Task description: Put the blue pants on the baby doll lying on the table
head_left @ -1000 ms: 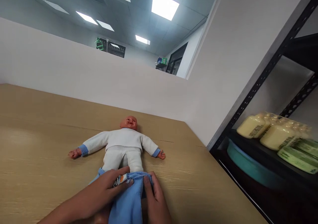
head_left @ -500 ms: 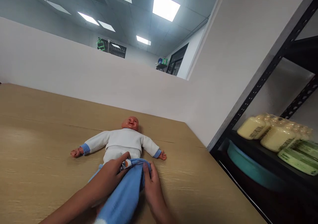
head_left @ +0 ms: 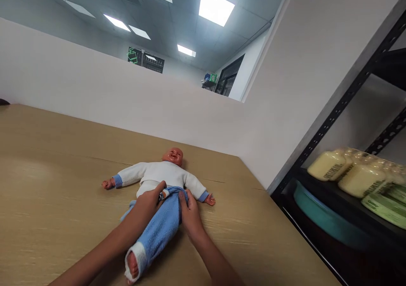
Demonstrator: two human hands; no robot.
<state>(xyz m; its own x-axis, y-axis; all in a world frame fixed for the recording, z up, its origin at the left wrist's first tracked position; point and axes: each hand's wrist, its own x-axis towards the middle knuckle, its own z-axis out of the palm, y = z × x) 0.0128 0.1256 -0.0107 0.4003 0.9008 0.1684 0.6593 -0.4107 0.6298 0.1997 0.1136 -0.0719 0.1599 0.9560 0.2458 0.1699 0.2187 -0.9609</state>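
A baby doll [head_left: 163,174] lies on its back on the wooden table, its head toward the wall and its arms spread. It wears a white top with blue cuffs. Blue trousers [head_left: 165,220] with white hems cover one leg, and a foot shows at the near hem. My left hand [head_left: 152,199] pinches the waistband near a small printed patch. On the other side of the waistband, my right hand [head_left: 189,210] grips the cloth between thumb and fingers. My left forearm hides most of the doll's other leg.
Beyond the table [head_left: 63,151] rises a white partition [head_left: 127,96]. To the right stands a black metal shelf [head_left: 336,104] holding several cream-coloured bottles [head_left: 330,164], green packs [head_left: 385,208] and a teal basin [head_left: 326,214].
Both hands have drawn the waistband up toward the doll's belly. The trouser leg has slid up, and the foot now shows at its hem. The view has shifted slightly.
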